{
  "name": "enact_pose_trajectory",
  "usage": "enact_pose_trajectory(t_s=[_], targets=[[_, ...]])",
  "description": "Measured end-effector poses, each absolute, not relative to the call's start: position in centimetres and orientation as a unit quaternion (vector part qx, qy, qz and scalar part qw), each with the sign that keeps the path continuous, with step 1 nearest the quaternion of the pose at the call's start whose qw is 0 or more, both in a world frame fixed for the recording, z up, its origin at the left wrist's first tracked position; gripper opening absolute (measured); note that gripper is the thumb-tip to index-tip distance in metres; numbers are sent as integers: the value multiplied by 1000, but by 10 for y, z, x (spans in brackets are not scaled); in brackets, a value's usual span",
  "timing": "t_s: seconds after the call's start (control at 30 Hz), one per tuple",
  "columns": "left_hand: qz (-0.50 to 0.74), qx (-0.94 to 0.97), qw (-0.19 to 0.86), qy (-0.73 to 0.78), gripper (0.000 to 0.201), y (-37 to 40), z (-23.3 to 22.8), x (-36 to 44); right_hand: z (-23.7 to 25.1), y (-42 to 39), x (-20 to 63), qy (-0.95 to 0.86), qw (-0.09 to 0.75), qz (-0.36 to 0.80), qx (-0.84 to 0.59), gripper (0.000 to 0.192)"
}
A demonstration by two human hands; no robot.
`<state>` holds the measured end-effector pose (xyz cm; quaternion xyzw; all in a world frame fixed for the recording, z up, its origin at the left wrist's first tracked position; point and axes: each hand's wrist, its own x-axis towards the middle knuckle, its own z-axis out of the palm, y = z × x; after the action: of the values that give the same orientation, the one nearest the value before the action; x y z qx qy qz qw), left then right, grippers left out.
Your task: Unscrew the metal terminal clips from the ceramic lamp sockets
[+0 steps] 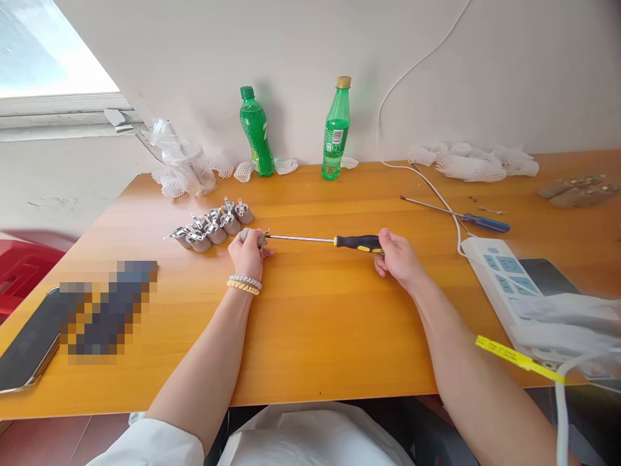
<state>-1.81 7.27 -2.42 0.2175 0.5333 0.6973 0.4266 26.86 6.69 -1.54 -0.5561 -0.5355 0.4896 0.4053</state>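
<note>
My left hand is closed around a small grey-brown cylindrical part, mostly covered by the fingers. In my right hand is the black and yellow handle of a screwdriver, gripped at its end. The shaft lies level, pointing left, and its tip meets the part in my left hand; how they engage is too small to tell. Just beyond my left hand stands a cluster of similar grey-brown parts with shiny metal pieces on top.
Two green bottles stand by the wall. At the right lie a blue-handled screwdriver, a white power strip with cables, and more brown parts. White foam netting lies behind. A phone rests at the left.
</note>
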Motion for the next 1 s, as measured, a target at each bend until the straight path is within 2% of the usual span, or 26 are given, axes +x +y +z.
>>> enact_pose_trajectory(t_s=[0.1,0.23,0.3,0.47,0.63,0.83,1.0], targets=[[697,217,424,536,25,73,-24,-18,-12,66,271,-537,384,521,-541,54],[693,224,419,542,25,74,-25,-18,-7,64,273,-477,432,628,-438,34],[688,225,421,546,25,74,-26,-19,-6,64,273,-453,454,647,-413,39],[686,221,422,550,23,74,-25,-19,-10,66,269,-487,460,575,-470,34],[688,222,425,545,25,74,-24,-18,-13,67,269,-531,436,453,-569,53],[679,218,453,535,24,74,-22,-18,-5,66,266,-457,481,593,-456,40],[658,226,494,520,23,75,-21,-21,-3,68,259,-410,534,583,-455,30]])
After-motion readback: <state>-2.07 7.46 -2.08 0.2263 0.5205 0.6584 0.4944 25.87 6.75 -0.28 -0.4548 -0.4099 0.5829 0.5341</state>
